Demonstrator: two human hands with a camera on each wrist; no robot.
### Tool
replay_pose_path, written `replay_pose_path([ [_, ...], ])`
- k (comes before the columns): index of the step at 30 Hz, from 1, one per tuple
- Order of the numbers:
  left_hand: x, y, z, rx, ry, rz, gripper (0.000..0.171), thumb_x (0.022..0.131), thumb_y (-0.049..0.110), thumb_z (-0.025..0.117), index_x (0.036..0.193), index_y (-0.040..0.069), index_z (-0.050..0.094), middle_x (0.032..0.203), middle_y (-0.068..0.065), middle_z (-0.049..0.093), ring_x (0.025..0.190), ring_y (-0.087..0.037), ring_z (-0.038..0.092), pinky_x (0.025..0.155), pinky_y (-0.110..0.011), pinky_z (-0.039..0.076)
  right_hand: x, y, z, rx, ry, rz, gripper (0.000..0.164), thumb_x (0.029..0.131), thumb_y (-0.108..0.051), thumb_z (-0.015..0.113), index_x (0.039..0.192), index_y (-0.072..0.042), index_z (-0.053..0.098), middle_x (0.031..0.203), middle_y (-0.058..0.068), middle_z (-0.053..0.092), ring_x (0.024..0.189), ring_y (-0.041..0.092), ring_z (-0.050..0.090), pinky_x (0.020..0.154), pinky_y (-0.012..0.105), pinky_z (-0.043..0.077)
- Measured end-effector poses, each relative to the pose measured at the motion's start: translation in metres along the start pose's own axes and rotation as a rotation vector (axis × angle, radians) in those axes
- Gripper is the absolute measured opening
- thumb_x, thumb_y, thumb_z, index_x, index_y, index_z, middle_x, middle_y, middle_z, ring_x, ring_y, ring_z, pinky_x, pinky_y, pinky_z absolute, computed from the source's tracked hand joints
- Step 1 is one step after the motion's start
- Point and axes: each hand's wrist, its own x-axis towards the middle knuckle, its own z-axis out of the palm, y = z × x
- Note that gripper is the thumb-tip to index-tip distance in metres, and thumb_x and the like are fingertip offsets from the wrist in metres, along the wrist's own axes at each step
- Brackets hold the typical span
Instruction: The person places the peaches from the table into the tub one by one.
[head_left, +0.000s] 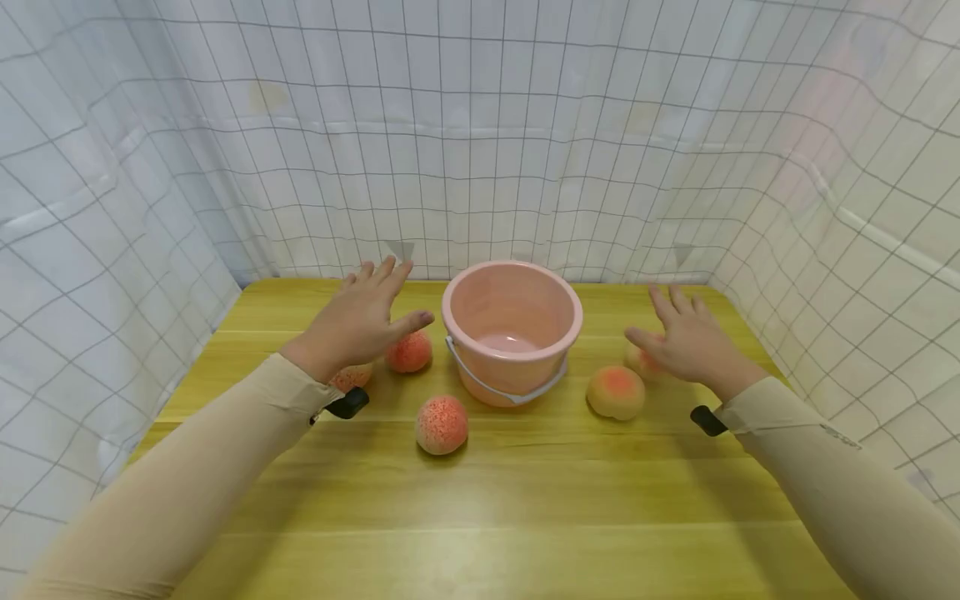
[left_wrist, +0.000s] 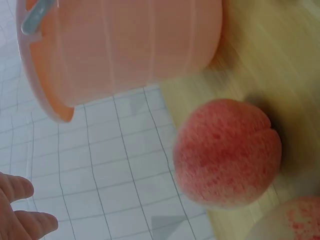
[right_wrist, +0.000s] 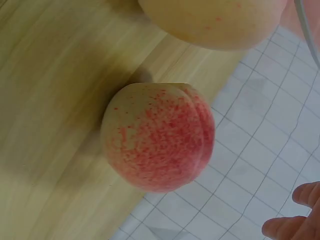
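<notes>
A pink bucket (head_left: 512,367) with a pale handle stands upright at the middle of the table; its visible inside holds nothing. My left hand (head_left: 360,312) hovers left of it, fingers spread, above a red peach (head_left: 408,352) and a speckled peach (head_left: 352,377) partly hidden by the wrist. Another speckled peach (head_left: 442,425) lies in front of the bucket. To the right, my right hand (head_left: 690,337) is held with fingers extended over a peach (head_left: 642,357) that it partly covers. A yellowish peach (head_left: 616,392) with a red top sits between that hand and the bucket.
The wooden table (head_left: 510,508) runs back to a white gridded curtain (head_left: 510,167), which also closes off both sides. A dark wrist strap piece (head_left: 348,403) shows under the left wrist, and a similar one (head_left: 708,420) under the right.
</notes>
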Motion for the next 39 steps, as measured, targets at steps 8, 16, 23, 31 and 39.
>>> replay_pose_path([
  [8, 0.004, 0.018, 0.001, -0.083, 0.004, 0.048, 0.102, 0.098, 0.079, 0.044, 0.171, 0.014, 0.013, 0.177, -0.019, 0.01, 0.162, -0.05, 0.006, 0.131, -0.063, 0.006, -0.006, 0.013, 0.005, 0.023, -0.041, 0.004, 0.103, 0.103, -0.076, 0.031, 0.169, -0.004, -0.001, 0.17, 0.039, -0.002, 0.15, 0.07, 0.007, 0.12, 0.079, 0.017],
  [16, 0.011, 0.036, 0.008, -0.117, 0.014, 0.08, 0.101, 0.099, 0.076, 0.046, 0.171, 0.014, 0.013, 0.177, -0.016, 0.011, 0.162, -0.047, 0.007, 0.131, -0.063, 0.007, -0.01, 0.024, 0.018, 0.041, -0.085, 0.016, 0.1, 0.106, -0.069, 0.037, 0.167, 0.002, 0.005, 0.168, 0.042, 0.002, 0.15, 0.067, 0.017, 0.117, 0.078, 0.025],
  [23, 0.017, 0.049, 0.014, -0.126, 0.009, 0.085, 0.102, 0.098, 0.079, 0.044, 0.17, 0.012, 0.015, 0.177, -0.015, 0.012, 0.163, -0.044, 0.008, 0.133, -0.058, 0.01, -0.011, 0.032, 0.027, 0.055, -0.091, 0.012, 0.099, 0.107, -0.065, 0.042, 0.166, 0.006, 0.007, 0.167, 0.043, 0.008, 0.147, 0.066, 0.027, 0.117, 0.076, 0.029],
  [31, 0.023, 0.056, 0.024, -0.181, 0.017, 0.116, 0.109, 0.097, 0.079, 0.045, 0.169, 0.004, 0.012, 0.177, -0.016, 0.014, 0.163, -0.039, 0.015, 0.133, -0.054, 0.014, -0.009, 0.042, 0.04, 0.14, -0.098, -0.01, 0.103, 0.105, -0.06, 0.053, 0.164, 0.011, 0.006, 0.167, 0.041, 0.013, 0.153, 0.06, 0.018, 0.123, 0.072, 0.021],
  [39, 0.024, 0.056, 0.038, -0.289, -0.03, 0.092, 0.113, 0.094, 0.078, 0.055, 0.171, 0.014, 0.003, 0.178, -0.009, 0.002, 0.163, -0.035, 0.017, 0.13, -0.057, 0.023, -0.01, 0.046, 0.047, 0.134, -0.08, -0.002, 0.107, 0.104, -0.061, 0.056, 0.163, 0.014, 0.008, 0.165, 0.042, 0.022, 0.149, 0.059, 0.03, 0.121, 0.07, 0.029],
])
